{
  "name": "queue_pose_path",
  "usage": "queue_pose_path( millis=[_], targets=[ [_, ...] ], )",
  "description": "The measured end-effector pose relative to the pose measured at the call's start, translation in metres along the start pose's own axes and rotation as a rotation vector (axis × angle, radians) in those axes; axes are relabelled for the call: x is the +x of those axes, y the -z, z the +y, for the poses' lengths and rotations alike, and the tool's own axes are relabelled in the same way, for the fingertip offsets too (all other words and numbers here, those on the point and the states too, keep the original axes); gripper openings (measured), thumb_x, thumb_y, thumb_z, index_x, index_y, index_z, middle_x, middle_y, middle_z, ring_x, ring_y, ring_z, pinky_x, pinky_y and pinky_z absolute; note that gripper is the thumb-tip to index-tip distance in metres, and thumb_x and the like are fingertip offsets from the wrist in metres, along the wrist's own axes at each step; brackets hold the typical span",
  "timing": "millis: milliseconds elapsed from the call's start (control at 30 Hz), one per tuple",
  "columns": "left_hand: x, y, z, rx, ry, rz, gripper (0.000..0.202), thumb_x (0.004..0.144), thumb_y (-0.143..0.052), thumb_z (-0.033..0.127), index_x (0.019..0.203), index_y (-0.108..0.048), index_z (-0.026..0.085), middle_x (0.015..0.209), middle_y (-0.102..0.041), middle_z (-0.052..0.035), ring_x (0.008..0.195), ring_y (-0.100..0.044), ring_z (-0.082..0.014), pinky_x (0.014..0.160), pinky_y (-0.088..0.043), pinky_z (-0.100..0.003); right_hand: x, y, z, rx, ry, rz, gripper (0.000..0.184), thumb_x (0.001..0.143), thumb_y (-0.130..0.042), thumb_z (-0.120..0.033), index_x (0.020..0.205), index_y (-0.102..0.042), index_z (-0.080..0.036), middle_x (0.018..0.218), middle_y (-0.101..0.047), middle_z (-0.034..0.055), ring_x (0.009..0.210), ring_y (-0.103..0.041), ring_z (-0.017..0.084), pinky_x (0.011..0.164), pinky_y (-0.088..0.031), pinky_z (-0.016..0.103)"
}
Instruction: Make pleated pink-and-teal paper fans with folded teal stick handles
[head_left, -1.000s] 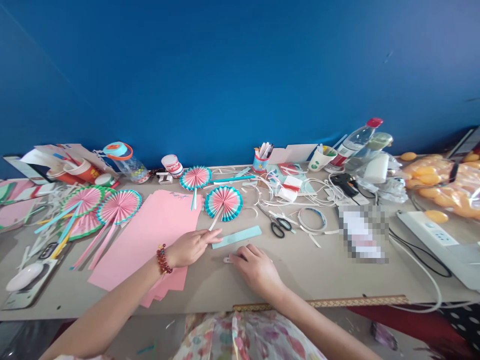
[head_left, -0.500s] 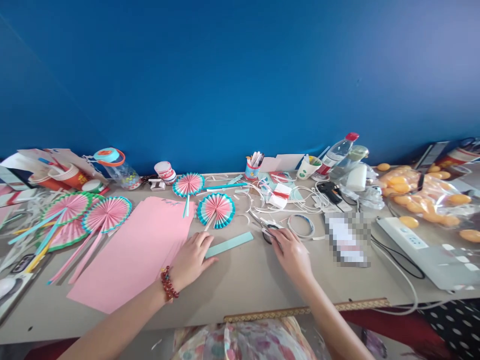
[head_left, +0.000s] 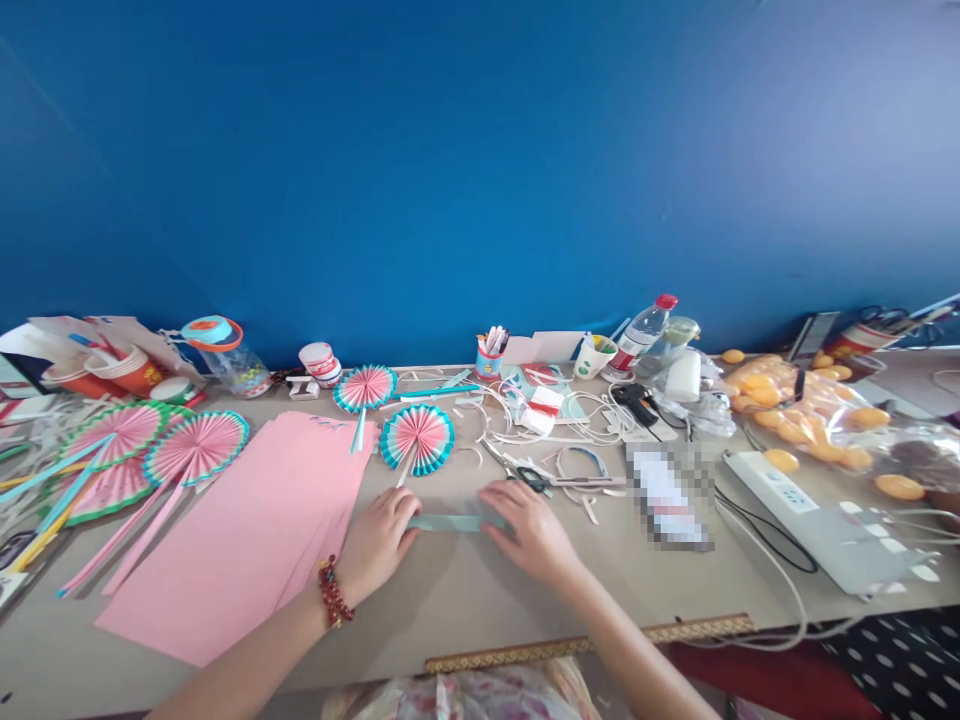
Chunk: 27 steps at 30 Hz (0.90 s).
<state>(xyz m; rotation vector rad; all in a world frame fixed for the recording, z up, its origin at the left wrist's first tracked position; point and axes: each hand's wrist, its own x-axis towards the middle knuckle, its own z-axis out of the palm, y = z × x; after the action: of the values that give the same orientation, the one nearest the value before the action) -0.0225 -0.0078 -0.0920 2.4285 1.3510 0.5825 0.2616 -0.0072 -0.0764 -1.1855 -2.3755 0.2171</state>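
A light blue paper strip (head_left: 454,523) lies flat on the table in front of me. My left hand (head_left: 377,541), with a red bead bracelet at the wrist, rests on its left end, fingers curled onto the paper. My right hand (head_left: 531,530) covers the strip's right end, fingers bent down on it. A stack of pink paper sheets (head_left: 247,535) lies just left of my left hand. Scissors (head_left: 521,470) lie just beyond my right hand.
Pink and teal paper fans (head_left: 416,437) lie behind the strip, with more fans (head_left: 150,455) at the left. White paper offcuts, a tape ring (head_left: 581,462), a glue gun (head_left: 637,400), cups, a water bottle (head_left: 641,330), a power strip (head_left: 802,505) and a bag of oranges (head_left: 802,400) crowd the back and right.
My right hand came back from the scissors to the right end of the blue strip. The strip now lies level between both hands. The view shifted right and down.
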Motion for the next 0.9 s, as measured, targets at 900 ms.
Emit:
queue_pose_path(
  millis=[900],
  targets=[
    [0.001,0.003,-0.01,-0.287,0.155,0.11,0.017,0.097,-0.048,0.029,0.097,-0.064,0.023,0.098,-0.071,-0.0036,0.091,-0.068,-0.0195,0.084,-0.053,-0.031,0.005,-0.003,0.01,0.361,-0.222,0.014,0.016,0.094,-0.048,-0.025,0.09,-0.063,-0.022,0.091,-0.07,0.0053,0.084,-0.064,0.022,0.076,-0.046,0.032]
  ],
)
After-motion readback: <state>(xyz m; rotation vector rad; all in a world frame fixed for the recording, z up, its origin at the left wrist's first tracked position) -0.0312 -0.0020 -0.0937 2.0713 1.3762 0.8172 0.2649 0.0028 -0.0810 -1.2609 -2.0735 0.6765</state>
